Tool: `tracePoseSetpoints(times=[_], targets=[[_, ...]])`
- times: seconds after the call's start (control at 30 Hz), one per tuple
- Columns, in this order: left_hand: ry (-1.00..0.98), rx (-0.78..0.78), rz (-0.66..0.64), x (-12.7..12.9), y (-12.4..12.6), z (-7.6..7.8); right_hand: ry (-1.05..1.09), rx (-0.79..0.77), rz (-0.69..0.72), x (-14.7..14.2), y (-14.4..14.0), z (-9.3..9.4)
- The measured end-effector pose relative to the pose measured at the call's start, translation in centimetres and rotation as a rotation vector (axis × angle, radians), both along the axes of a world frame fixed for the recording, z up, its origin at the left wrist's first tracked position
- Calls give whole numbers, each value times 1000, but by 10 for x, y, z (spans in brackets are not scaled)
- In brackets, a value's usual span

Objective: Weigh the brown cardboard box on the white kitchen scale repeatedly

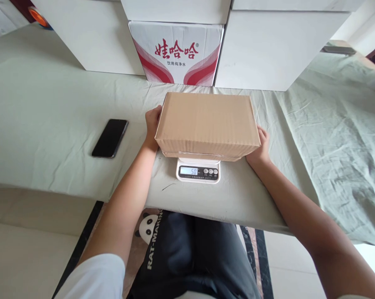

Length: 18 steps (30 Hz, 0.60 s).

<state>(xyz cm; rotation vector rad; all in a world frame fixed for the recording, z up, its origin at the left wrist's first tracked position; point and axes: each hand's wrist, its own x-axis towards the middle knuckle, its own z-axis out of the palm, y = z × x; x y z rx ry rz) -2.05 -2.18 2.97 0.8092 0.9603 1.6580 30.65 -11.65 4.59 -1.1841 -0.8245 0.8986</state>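
Observation:
A brown cardboard box (208, 118) is held from both sides above a white digital kitchen scale (198, 171). My left hand (153, 120) grips the box's left end, and its fingertips are partly hidden by the cardboard. At the right end, my right hand (260, 145) has its fingers curled against the side near the lower corner. Only the front of the scale shows, with a lit display reading about 50 and several round buttons. The box hides the weighing plate, so I cannot tell whether the two touch.
A black smartphone (110, 138) lies left of my left forearm on the pale green cloth (59, 137). Behind the box stand large white boxes (277, 50) and a white carton with red print (178, 54). An orange roll (39, 17) sits at the far left.

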Motion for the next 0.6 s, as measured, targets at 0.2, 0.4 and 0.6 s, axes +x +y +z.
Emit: tracePoseSetpoints(times=[0.2,0.4,0.6], targets=[[117,-9,34,5,-6,7,12,8,8,1,1,-1],[96,20,26,9,-13,14,35,35,29,0,-1,0],[72,-22,36,9,-11,10,25,12,21,1,0,-2]])
